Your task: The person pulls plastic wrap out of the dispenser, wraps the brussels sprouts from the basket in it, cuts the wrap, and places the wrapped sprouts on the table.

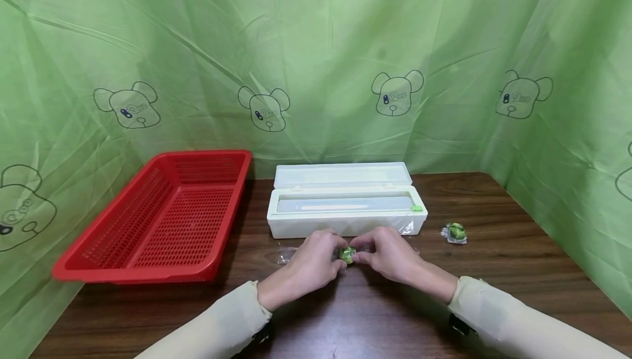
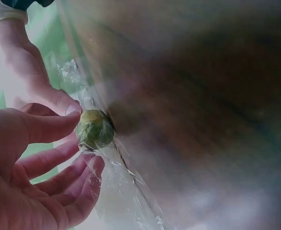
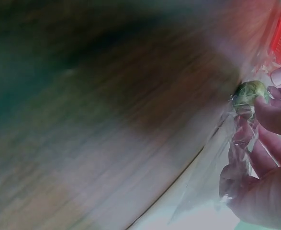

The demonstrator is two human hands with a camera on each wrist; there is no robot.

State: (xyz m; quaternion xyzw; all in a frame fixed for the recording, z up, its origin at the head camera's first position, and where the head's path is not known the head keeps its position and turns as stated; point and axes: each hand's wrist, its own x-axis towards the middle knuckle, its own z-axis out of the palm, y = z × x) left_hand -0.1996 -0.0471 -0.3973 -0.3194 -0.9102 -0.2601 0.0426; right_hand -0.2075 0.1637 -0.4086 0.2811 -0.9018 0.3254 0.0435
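A Brussels sprout [image 1: 347,254] in clear cling film [image 1: 285,254] is on the dark wooden table, just in front of the white film dispenser. My left hand [image 1: 316,256] pinches it from the left, thumb and fingertips bent around its side. From the other side my right hand [image 1: 391,254] grips the same sprout with thumb and fingers. In the left wrist view the sprout [image 2: 95,132] shows glossy film over its leaves, and loose film [image 2: 118,189] trails below it. More crumpled film [image 3: 241,136] lies against the right fingers in the right wrist view.
The white dispenser [image 1: 345,228] stands behind the hands, lid [image 1: 340,175] raised, with a film roll inside and a green slider [image 1: 417,208]. A red perforated basket [image 1: 212,238] is at left. Another wrapped sprout [image 1: 457,231] sits at right. Green cloth [image 1: 326,62] hangs behind.
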